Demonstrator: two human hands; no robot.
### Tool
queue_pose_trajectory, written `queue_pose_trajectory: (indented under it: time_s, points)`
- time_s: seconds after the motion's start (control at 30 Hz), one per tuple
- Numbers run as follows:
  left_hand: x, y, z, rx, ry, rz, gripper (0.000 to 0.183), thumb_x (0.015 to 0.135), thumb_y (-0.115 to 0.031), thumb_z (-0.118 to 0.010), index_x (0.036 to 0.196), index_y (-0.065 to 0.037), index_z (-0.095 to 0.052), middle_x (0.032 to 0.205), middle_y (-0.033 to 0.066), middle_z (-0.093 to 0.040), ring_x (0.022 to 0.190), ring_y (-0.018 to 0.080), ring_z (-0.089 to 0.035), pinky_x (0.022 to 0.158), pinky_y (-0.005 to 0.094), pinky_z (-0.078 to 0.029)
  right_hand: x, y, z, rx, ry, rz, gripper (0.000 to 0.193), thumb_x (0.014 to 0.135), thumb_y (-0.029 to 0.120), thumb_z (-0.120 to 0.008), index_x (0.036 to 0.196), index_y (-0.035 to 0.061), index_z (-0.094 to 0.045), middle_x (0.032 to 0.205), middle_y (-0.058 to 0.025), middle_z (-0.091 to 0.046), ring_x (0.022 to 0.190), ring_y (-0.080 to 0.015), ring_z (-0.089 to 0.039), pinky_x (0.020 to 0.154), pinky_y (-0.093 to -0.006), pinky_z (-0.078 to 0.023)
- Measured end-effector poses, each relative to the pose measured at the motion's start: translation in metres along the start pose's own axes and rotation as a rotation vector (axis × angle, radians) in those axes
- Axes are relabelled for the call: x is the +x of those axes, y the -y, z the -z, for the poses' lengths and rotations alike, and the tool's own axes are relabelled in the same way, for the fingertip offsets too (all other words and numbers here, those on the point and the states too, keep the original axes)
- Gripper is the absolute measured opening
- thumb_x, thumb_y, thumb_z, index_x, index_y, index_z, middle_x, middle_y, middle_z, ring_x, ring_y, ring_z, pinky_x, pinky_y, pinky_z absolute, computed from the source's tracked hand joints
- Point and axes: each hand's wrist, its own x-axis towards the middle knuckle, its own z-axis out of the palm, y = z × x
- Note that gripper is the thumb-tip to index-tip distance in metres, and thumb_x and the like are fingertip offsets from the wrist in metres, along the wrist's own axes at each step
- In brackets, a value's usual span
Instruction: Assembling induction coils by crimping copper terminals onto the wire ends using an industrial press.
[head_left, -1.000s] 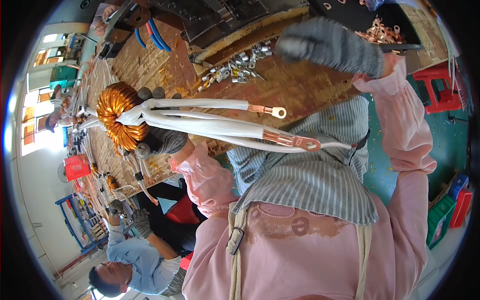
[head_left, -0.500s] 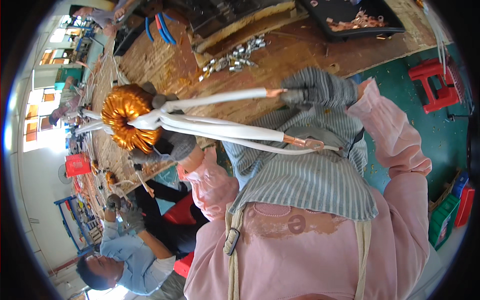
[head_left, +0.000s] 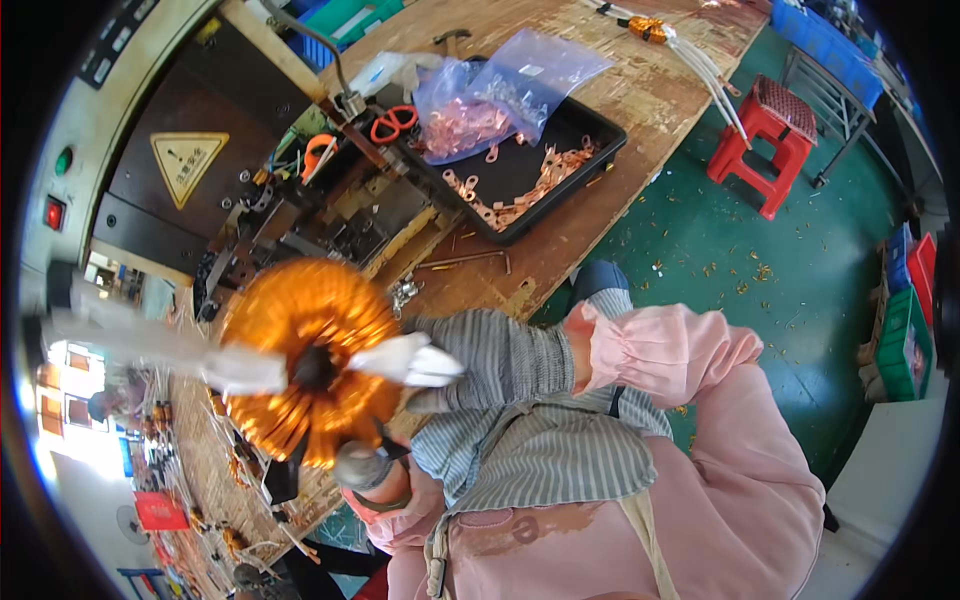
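A large ring-shaped coil of copper wire (head_left: 265,310) is held up over the workbench at the left, close to the camera. My left hand (head_left: 368,468), in a grey glove, is at its lower edge, mostly hidden behind the coil, and appears to grip it. White sleeved leads (head_left: 400,358) come out of the coil's centre toward my right hand (head_left: 500,355). That hand, gloved in striped grey, is closed round them beside the coil; its fingertips are partly hidden. Another white lead (head_left: 170,355), blurred by motion, sticks out to the left.
Behind the coil stands a press machine (head_left: 165,190) with a yellow warning triangle. A black tray (head_left: 510,235) holds copper lugs and a purple plastic bag (head_left: 530,85). Red-handled scissors (head_left: 393,124) lie by it. A hex key (head_left: 480,258) lies nearer; a red stool (head_left: 765,150) stands right of the bench.
The view has turned, bringing the machine and whole tray in. The coil is nearer the camera, its ring face showing. My right hand has come from the lead ends to beside the coil.
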Motion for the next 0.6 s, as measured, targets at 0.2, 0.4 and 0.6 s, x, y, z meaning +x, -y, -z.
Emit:
queue_pose_trajectory:
  time_s: [0.2,0.4,0.6]
  points:
    - [0.089,0.0,-0.085,0.218,0.262,-0.132,0.092,0.062,-0.045,-0.071,0.129,-0.001,-0.026,0.124,0.0174,-0.039,0.113,0.031,-0.041,0.096,0.0413,-0.031,-0.037,-0.016,0.024,1.292,-0.767,0.327,0.046,0.074,0.027,-0.067,0.11,0.0056,-0.048,0.09,-0.0024,-0.059,0.073,-0.0109,-0.056,0.061,-0.0231,-0.047]
    - [0.069,0.067,-0.013,0.601,0.251,-0.028,0.084,0.068,-0.032,-0.07,0.13,0.002,-0.024,0.125,0.0157,-0.039,0.113,0.0262,-0.041,0.095,0.0355,-0.032,-0.118,-0.115,0.144,0.367,-1.136,-0.215,0.036,0.077,0.029,-0.063,0.099,0.0037,-0.051,0.069,0.0025,-0.053,0.045,-0.0038,-0.045,0.038,-0.0201,-0.038]
    - [-0.003,0.107,0.063,0.877,-0.128,0.139,0.058,0.071,-0.019,-0.066,0.12,-0.001,-0.041,0.115,0.0164,-0.047,0.102,0.0285,-0.05,0.085,0.0342,-0.041,-0.138,-0.266,0.303,-0.563,-1.093,-0.277,0.032,0.077,0.029,-0.061,0.094,0.0033,-0.053,0.066,-0.0091,-0.057,0.057,-0.0204,-0.054,0.056,-0.0328,-0.045]
